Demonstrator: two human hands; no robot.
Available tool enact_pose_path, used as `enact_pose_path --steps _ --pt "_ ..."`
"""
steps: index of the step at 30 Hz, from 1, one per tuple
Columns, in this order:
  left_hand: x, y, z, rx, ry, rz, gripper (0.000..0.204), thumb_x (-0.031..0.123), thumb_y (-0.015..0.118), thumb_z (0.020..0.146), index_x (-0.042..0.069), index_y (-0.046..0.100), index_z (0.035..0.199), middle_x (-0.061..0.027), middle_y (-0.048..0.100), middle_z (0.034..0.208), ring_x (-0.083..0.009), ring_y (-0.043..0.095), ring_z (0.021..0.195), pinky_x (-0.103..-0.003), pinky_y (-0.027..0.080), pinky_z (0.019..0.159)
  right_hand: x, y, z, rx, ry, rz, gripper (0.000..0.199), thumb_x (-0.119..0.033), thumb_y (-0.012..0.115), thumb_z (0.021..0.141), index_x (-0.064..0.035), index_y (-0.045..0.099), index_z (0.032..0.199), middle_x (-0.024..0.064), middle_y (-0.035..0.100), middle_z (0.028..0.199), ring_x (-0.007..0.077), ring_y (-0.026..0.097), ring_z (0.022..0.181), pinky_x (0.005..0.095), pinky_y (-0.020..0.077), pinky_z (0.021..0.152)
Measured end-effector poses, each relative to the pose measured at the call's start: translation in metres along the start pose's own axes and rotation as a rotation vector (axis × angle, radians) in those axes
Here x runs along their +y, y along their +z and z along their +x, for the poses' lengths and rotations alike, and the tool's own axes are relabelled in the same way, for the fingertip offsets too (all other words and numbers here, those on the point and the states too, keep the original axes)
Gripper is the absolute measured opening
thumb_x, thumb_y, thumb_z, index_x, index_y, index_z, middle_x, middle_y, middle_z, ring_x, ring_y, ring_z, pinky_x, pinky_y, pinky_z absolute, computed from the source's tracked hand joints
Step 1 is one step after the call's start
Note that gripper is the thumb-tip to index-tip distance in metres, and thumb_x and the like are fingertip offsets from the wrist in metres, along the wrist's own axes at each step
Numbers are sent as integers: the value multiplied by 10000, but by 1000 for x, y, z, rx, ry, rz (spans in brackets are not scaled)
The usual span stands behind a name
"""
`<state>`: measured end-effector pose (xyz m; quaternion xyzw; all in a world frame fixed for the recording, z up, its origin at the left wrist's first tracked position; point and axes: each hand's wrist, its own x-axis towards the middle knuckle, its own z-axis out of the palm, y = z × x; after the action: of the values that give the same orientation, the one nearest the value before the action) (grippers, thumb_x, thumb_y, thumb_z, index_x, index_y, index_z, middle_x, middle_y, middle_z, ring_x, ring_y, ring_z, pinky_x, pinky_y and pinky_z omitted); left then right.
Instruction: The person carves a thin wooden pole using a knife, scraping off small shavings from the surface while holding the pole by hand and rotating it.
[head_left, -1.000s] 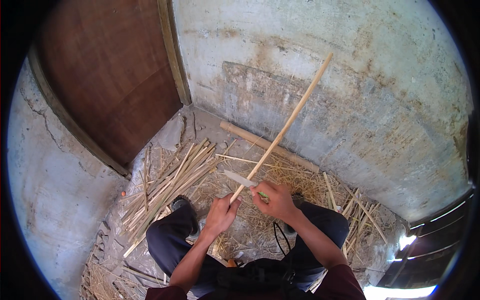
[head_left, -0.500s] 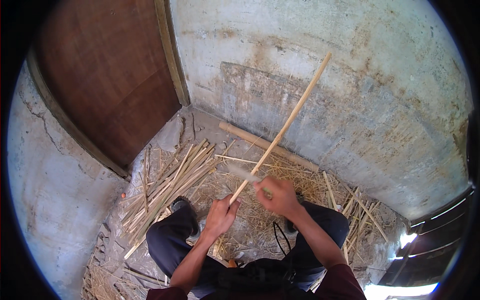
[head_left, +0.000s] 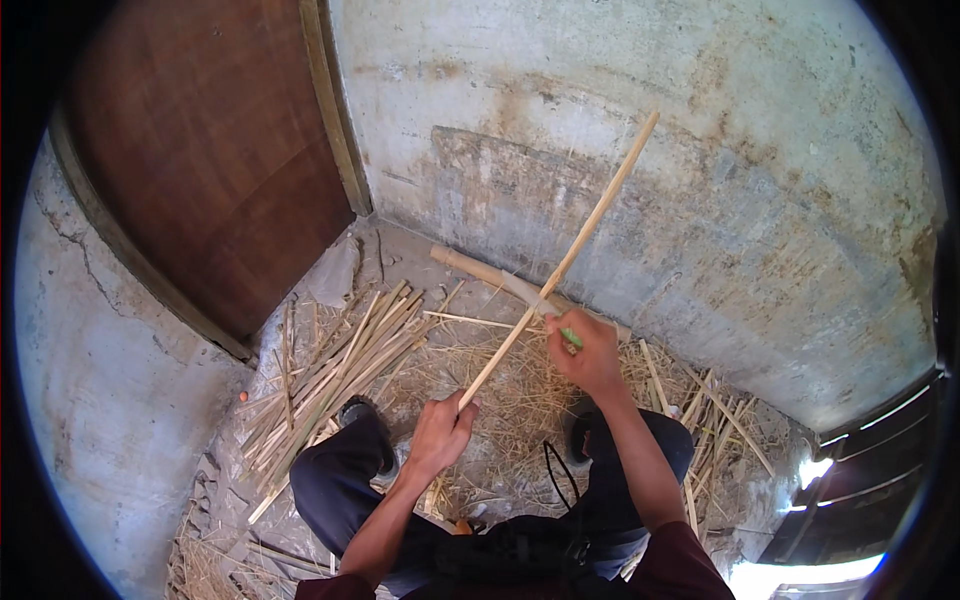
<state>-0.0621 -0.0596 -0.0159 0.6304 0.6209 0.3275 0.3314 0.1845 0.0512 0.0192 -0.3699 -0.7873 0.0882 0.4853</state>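
Observation:
A long pale bamboo strip (head_left: 604, 207) slants up and away to the right, in front of the wall. Its near end is gripped by my left hand (head_left: 441, 434), fingers wrapped round it between my knees. Farther along the strip, my right hand (head_left: 588, 352) is closed on the green handle of a knife (head_left: 571, 338). The knife's pale blade, slightly blurred, lies across the strip and points up to the left. Where exactly the edge meets the strip is too blurred to tell.
A pile of split bamboo strips (head_left: 335, 375) lies on the floor at left, more strips (head_left: 728, 425) at right. Shavings (head_left: 510, 385) cover the floor between my feet. A thick bamboo pole (head_left: 465, 262) lies along the wall's foot. A brown door (head_left: 200, 160) stands at far left.
My right hand has moved the knife away from me, up along the strip. My left hand stays at the near end, and the strip has barely shifted.

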Motion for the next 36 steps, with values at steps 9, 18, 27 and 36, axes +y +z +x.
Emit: enact_pose_path --steps 9,18,27,36 --pt "-3 3 -1 -25 -32 -6 257 220 630 1061 -12 736 1086 -297 654 727 -508 688 726 -560 514 710 4 -6 1 44 74 84 89 -20 754 941 -52 672 938 141 762 886 335 771 757 410 559 613" --pt "3 5 -1 -31 -6 0 278 230 632 1062 -32 723 1032 -302 646 720 -508 687 729 -550 516 698 16 -14 6 155 -42 -25 61 -7 735 978 -26 678 970 119 762 836 216 742 669 338 530 579" --pt "4 2 -3 -51 -34 1 282 231 633 1060 -33 724 1026 -301 637 710 -511 677 713 -556 510 687 28 -35 7 -48 715 1017 95 -80 706 1050 -1 687 1001 50 735 881 127 675 722 319 563 724" --pt "4 4 -6 -59 -15 14 276 227 627 1062 -32 718 1038 -306 640 720 -518 678 729 -562 509 703 20 -32 7 41 -104 -149 92 -82 802 897 -108 755 972 90 723 856 284 710 658 370 542 556"
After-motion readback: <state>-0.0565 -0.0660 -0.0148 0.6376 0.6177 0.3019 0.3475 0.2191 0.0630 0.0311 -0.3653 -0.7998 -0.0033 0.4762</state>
